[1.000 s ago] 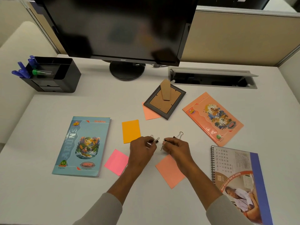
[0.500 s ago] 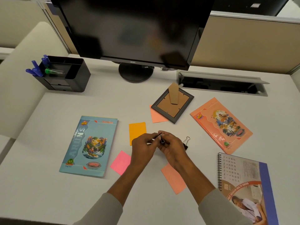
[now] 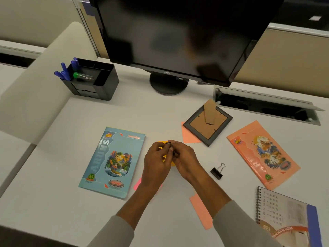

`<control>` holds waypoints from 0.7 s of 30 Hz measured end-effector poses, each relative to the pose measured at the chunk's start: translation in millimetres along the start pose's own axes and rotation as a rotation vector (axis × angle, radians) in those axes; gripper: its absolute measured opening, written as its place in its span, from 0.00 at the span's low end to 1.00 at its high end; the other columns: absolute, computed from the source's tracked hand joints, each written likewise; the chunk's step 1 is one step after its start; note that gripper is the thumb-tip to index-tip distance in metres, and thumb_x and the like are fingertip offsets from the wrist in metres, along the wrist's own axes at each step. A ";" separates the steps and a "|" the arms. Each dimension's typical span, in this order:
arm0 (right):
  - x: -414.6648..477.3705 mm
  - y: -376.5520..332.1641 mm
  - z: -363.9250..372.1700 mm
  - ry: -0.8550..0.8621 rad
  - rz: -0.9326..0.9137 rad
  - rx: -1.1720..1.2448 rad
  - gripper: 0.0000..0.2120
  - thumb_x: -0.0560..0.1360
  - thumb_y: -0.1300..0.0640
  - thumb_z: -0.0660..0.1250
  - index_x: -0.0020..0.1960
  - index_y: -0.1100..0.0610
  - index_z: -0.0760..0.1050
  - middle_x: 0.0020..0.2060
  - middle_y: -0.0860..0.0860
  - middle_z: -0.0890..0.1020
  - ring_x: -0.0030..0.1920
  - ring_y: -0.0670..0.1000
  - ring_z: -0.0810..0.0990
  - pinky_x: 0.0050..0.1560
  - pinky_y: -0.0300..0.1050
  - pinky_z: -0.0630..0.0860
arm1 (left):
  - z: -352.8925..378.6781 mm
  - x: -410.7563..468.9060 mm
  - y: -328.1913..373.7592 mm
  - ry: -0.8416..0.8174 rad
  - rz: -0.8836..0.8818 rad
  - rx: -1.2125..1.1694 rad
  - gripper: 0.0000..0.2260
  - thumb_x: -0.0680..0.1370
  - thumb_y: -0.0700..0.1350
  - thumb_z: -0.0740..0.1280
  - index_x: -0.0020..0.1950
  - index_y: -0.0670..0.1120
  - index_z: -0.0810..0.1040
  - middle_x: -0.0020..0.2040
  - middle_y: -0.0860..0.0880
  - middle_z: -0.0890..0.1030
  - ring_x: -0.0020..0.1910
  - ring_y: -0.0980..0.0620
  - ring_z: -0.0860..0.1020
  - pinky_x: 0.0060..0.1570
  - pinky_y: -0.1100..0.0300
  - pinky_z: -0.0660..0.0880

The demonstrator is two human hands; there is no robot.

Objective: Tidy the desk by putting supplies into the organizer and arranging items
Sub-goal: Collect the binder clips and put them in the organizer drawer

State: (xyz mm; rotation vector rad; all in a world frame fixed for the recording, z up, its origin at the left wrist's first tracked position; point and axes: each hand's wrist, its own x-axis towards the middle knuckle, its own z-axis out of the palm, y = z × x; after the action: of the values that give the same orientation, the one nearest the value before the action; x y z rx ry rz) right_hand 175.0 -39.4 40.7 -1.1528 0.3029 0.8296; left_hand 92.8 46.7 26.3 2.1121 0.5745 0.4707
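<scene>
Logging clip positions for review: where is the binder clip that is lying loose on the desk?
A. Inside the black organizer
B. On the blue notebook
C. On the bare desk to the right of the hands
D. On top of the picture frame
C: the binder clip lies on the bare desk just right of the right hand, apart from it.

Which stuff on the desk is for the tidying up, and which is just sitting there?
For the tidying:
black organizer
small clip pinched between left hand and right hand
loose binder clip
sticky notes, like the peach one
blue notebook
orange notebook
picture frame
calendar

Just sitting there:
monitor
cable tray
</scene>
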 end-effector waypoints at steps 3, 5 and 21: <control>12.9 1.7 15.5 0.008 -0.002 -0.025 0.11 0.79 0.66 0.65 0.58 0.69 0.80 0.56 0.66 0.82 0.58 0.62 0.82 0.62 0.58 0.79 | -12.2 10.8 -4.7 0.056 -0.014 -0.034 0.09 0.81 0.44 0.68 0.58 0.48 0.85 0.53 0.52 0.80 0.46 0.67 0.77 0.43 0.76 0.74; 20.5 3.7 25.9 0.001 0.005 -0.043 0.11 0.79 0.66 0.64 0.58 0.68 0.79 0.56 0.66 0.82 0.59 0.63 0.81 0.64 0.60 0.76 | -20.4 18.7 -11.4 0.090 -0.030 -0.080 0.09 0.81 0.44 0.68 0.59 0.47 0.85 0.53 0.51 0.81 0.47 0.68 0.77 0.43 0.76 0.75; 53.0 10.9 117.2 -0.139 0.032 -0.120 0.10 0.79 0.70 0.62 0.59 0.67 0.78 0.53 0.63 0.84 0.52 0.60 0.85 0.57 0.53 0.81 | -81.5 69.5 -78.9 0.152 -0.127 -0.164 0.13 0.80 0.43 0.70 0.64 0.48 0.81 0.57 0.54 0.82 0.52 0.56 0.82 0.44 0.68 0.79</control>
State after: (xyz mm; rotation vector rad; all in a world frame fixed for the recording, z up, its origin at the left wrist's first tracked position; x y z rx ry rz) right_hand 180.3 89.4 48.6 -1.1977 0.1583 0.9624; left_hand 89.4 179.1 14.0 1.8826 0.7275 0.5895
